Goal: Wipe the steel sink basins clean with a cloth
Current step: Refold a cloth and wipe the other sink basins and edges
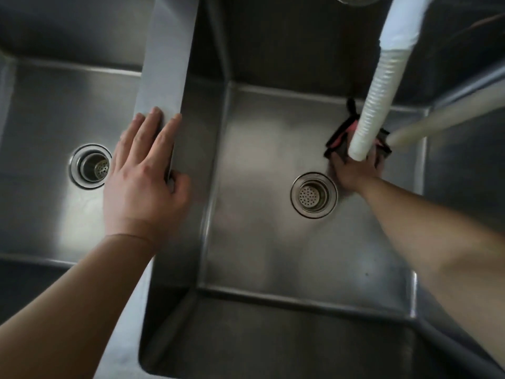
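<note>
Two steel basins lie side by side, the left basin [49,110] and the right basin [262,242], split by a flat steel divider [166,64]. My left hand [144,181] rests on the divider with fingers straight and thumb down the right wall. My right hand [352,173] is down on the right basin's floor, just right of its drain [313,195]. It holds a bunched dark and pink cloth [338,138] against the floor near the back right corner. A white hose hides my fingertips and part of the cloth.
A white corrugated hose [379,99] hangs from above into the right basin, ending over my right hand. A second pale tube [442,119] reaches in from the right. The left basin has its own strainer drain [91,166].
</note>
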